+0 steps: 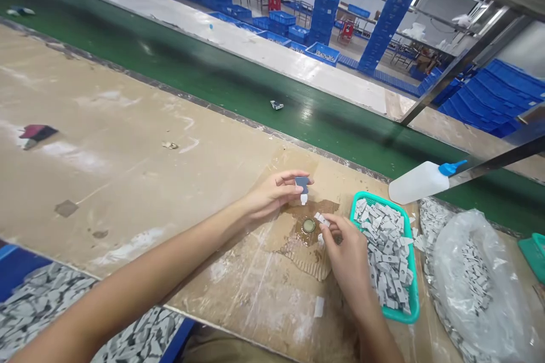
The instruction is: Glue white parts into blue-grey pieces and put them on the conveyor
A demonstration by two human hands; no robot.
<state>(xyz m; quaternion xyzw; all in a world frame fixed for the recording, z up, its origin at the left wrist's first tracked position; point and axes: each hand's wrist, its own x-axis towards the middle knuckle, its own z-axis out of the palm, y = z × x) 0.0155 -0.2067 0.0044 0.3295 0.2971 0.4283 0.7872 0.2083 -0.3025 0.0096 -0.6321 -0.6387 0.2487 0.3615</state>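
Observation:
My left hand (272, 195) pinches a small slate-grey plastic part (302, 183) with a white piece (304, 199) at its lower end. My right hand (344, 255) holds a small white plastic piece (321, 219) between its fingertips, just beside a round dish of yellowish liquid (309, 226). The dish sits on a stained cardboard sheet (298, 244) under both hands. To the right of my right hand, a teal plastic basket (413, 249) is heaped with grey-white plastic parts. My right hand's palm hides part of the cardboard.
A white squeeze bottle with a blue nozzle (419, 181) lies past the basket. A clear plastic bag of parts (477, 283) sits at the right. Beyond the wooden bench edge runs a green conveyor belt (213, 79). Blue crates (323, 17) are stacked behind it. A blue bin of parts (42, 306) sits lower left.

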